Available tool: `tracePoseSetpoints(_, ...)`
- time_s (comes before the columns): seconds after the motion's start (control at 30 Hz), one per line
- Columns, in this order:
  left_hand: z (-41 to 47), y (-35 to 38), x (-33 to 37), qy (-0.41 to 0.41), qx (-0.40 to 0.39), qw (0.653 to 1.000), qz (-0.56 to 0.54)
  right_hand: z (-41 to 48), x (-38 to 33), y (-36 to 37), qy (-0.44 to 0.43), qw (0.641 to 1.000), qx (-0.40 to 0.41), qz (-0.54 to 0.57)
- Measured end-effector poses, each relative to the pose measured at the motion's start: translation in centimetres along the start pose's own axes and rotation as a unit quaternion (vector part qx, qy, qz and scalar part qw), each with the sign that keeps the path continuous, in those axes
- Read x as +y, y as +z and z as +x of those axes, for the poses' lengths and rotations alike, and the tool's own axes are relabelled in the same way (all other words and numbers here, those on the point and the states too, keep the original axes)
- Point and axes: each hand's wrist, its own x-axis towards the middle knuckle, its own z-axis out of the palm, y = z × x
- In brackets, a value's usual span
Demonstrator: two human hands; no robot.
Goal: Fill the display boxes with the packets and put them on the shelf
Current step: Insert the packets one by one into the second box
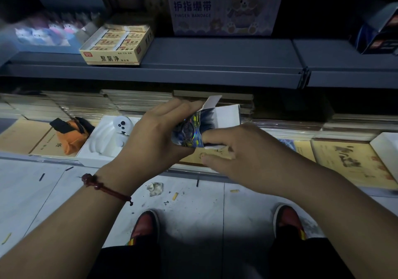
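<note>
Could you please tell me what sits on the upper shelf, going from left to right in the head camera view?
Box with cartoon cats → yellow box → finger bandage box → dark blue box.

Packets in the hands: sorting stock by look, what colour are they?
The packets are dark blue with holographic foil; head view.

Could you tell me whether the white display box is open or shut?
Open: the display box has its flap raised, with packets at its mouth.
</note>
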Motion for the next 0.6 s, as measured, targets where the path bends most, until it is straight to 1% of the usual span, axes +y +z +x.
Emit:
tracePoseSetpoints(0.13,0.1,-0.2,-0.4,-0.012,-0.004,1.000,0.003,0.4,0.2,0.2,0.003,0.997,0.070,-0.012)
tracePoseSetpoints(0.2,0.1,-0.2,-0.4,-0.016,-0.001,1.000,-0.002,0.6,0.3,0.4,-0.010,0.996,0.089,-0.013)
tracePoseSetpoints(0.4,0.1,-0.2,-0.2,-0.026,0.003,1.000,-0.007,1.1,-0.2,0.9,-0.036,0.998,0.056,-0.023)
tracePoseSetpoints(0.5,0.1,-0.3,0.0,-0.026,-0.001,1.000,-0.004,1.0,-0.5,0.8,-0.025,0.997,0.052,-0.041)
tracePoseSetpoints(0.6,0.0,-0.3,0.1,-0.020,-0.006,1.000,-0.002,0.8,-0.6,0.8,-0.001,0.999,0.040,-0.031)
